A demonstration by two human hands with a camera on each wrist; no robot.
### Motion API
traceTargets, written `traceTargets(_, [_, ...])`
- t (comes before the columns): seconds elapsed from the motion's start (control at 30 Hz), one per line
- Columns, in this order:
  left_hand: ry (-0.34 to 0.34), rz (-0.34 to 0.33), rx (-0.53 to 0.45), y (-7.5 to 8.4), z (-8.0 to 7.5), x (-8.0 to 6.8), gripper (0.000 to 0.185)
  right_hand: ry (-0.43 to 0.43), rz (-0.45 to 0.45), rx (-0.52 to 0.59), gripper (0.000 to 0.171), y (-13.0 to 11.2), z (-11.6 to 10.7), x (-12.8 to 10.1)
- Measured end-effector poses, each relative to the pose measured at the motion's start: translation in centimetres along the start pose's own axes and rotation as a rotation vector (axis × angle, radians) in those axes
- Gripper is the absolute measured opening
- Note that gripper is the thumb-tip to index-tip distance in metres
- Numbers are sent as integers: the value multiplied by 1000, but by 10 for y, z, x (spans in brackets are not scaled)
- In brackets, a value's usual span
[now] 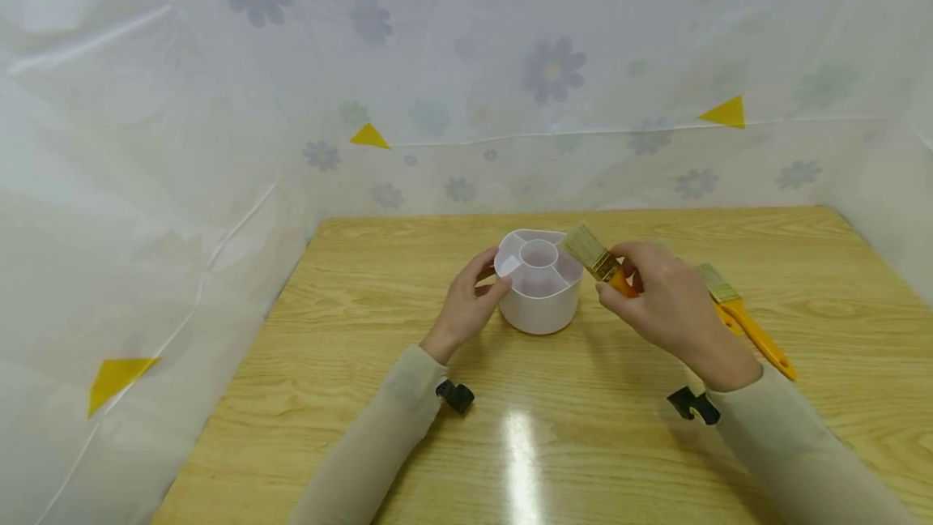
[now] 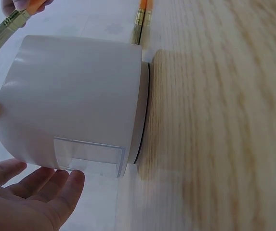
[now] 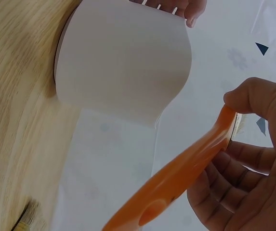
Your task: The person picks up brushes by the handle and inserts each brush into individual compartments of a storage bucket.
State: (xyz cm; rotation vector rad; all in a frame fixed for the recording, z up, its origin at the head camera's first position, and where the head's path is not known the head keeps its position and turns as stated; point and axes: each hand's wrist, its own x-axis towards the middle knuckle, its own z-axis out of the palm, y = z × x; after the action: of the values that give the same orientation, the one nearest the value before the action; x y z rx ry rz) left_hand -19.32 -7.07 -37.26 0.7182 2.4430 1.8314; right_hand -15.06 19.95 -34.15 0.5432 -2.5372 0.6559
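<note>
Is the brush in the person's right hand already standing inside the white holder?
No, the right hand holds the brush above the white holder, bristles beside its rim.

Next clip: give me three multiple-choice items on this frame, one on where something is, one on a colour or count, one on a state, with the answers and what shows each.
1. Where do the spare brushes lie on the table?
A. to the right of the right hand
B. left of the left hand
C. inside the white container

2. What colour is the handle of the held brush?
A. blue
B. orange
C. black

3. What is the right hand doing?
A. lying flat on the table
B. hanging idle, holding nothing
C. gripping a brush with its bristles up beside the white container

Answers:
1 A, the head view shows them on the wood to the right of that hand.
2 B, orange shows between the fingers in the head and right wrist views.
3 C, fingers curl round the handle; meanwhile the left hand touches the container's side.
</note>
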Motion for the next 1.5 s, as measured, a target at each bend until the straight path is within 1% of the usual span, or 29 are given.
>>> traceTargets(0.27, [2, 2, -3, -1, 0, 0, 53, 25, -30, -3, 42, -1, 4, 1])
traceTargets(0.7, [1, -6, -7, 0, 1, 1, 53, 45, -48, 2, 42, -3, 8, 5])
traceTargets(1.03, [17, -18, -9, 0, 0, 1, 52, 70, -93, 15, 42, -13, 14, 13])
traceTargets(1.17, [12, -5, -11, 1, 0, 1, 52, 74, -107, 34, 42, -17, 15, 16])
traceTargets(1.5, [2, 24, 9, 2, 0, 0, 53, 124, -154, 51, 45, -24, 20, 23])
